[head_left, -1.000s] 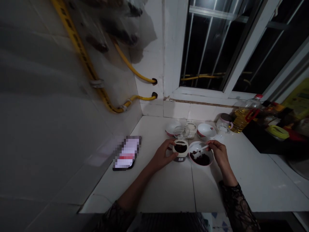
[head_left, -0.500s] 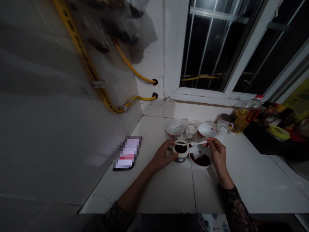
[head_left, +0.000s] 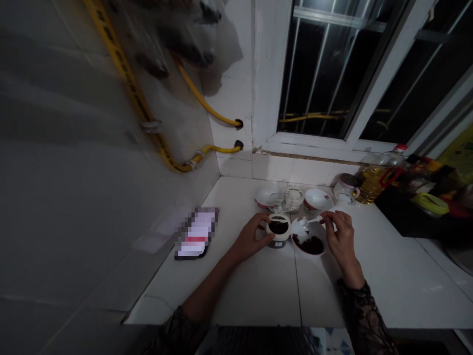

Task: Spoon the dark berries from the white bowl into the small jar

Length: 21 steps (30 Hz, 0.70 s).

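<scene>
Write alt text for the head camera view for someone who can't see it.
On a white tiled counter below a dark barred window, the left hand steadies a small jar of dark contents while the right hand holds a white spoon over a bowl of dark pieces. More bowls, an oil bottle and yellow hoses sit behind.

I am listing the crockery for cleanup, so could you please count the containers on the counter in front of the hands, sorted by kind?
White bowls: 3, one with dark bits, two behind.
Jars with dark contents: 1, held by the left hand.
Clear glass vessels: 1.
Lidded cups: 1.
Oil bottles: 1.
Total: 7.
</scene>
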Each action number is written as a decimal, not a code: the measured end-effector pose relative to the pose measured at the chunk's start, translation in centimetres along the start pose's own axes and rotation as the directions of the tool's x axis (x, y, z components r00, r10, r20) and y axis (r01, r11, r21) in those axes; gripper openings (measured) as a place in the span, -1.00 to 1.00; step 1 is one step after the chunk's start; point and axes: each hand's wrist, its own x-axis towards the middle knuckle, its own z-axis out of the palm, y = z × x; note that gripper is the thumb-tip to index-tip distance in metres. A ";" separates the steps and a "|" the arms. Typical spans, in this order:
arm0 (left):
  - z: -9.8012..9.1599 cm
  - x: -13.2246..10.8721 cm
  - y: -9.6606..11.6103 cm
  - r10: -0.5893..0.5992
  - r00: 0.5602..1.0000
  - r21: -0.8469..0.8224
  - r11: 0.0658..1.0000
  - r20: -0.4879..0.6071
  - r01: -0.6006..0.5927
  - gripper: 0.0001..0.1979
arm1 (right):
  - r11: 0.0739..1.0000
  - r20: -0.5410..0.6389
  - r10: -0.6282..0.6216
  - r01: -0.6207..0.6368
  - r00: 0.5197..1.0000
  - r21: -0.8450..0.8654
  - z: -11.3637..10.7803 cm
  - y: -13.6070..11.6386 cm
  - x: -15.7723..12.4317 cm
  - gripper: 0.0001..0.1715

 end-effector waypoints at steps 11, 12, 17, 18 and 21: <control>0.0 0.1 -0.2 -0.012 1.000 0.018 1.000 0.005 0.012 -0.73 | 0.975 0.429 0.180 -0.218 0.885 0.041 1.2 -0.2 -0.3 -0.73; 0.0 0.0 -0.3 -0.014 1.000 0.019 1.000 0.003 0.014 -0.73 | 0.962 0.434 0.208 -0.264 0.876 0.071 1.3 -0.5 -0.3 -0.73; 0.0 0.0 -0.4 -0.002 1.000 0.010 1.000 -0.004 0.002 -0.72 | 0.810 0.480 0.397 -0.544 0.782 0.217 1.5 -0.7 -0.2 -0.70; 0.0 0.0 -0.4 -0.003 1.000 0.007 1.000 -0.003 0.003 -0.72 | 0.770 0.478 0.434 -0.590 0.764 0.243 1.4 -0.7 -0.1 -0.70; 0.0 0.0 -0.1 -0.007 1.000 -0.002 1.000 0.008 0.007 -0.73 | 0.681 0.421 0.535 -0.669 0.732 0.298 1.1 -0.7 0.2 -0.69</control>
